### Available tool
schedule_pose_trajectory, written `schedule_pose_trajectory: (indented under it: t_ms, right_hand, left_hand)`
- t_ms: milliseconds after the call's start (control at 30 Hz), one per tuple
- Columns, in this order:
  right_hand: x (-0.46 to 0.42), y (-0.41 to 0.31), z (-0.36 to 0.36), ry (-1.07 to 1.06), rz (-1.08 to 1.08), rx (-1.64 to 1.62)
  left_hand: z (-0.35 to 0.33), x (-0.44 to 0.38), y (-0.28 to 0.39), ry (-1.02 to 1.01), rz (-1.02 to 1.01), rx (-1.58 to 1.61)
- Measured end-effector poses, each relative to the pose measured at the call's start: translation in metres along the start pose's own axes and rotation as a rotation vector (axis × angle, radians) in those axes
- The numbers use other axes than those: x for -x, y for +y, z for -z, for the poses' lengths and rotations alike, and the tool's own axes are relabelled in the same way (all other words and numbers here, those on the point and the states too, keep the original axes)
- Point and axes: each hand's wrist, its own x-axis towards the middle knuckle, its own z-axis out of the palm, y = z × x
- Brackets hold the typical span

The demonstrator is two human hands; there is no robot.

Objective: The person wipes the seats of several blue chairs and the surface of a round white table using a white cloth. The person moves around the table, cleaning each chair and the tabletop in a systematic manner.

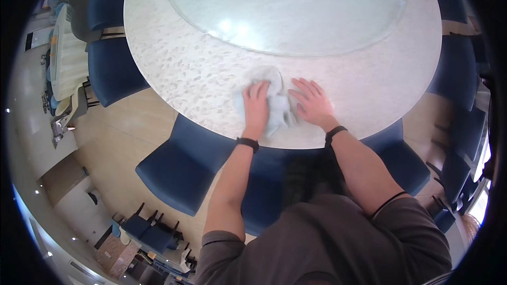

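Observation:
A crumpled pale grey-blue cloth (279, 107) lies on the round white table (190, 75), a little in from its near edge. With bent fingers, my left hand (256, 103) grips the cloth and presses it against the tabletop; motion blurs its outline. My right hand (313, 103) is just to the right of the cloth, fingers spread and holding nothing. Whether its fingertips touch the table I cannot tell.
A round glass turntable (301, 19) takes up the table's middle. Blue chairs surround the table, including one at the near left (190, 166) and one at the near right (400, 158). Another table (67, 59) stands further left.

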Motion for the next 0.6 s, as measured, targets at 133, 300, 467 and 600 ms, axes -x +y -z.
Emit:
schedule_pose_trajectory:
  t_ms: [133, 300, 467, 600]
  right_hand:
    - [0.0, -0.002, 0.002, 0.034, 0.004, 0.005]
    - [-0.002, -0.005, 0.003, 0.041, 0.04, -0.035]
    - [-0.001, -0.004, -0.003, 0.05, 0.003, -0.028]
    - [-0.002, -0.002, -0.006, 0.042, 0.013, 0.005]
  left_hand:
    - [0.044, -0.057, -0.106, 0.224, 0.268, 0.078]
    - [0.049, -0.05, -0.196, 0.347, -0.067, -0.32]
    - [0.012, -0.054, -0.071, 0.229, 0.153, 0.011]
    - [-0.017, 0.003, 0.01, 0.047, 0.044, 0.016]
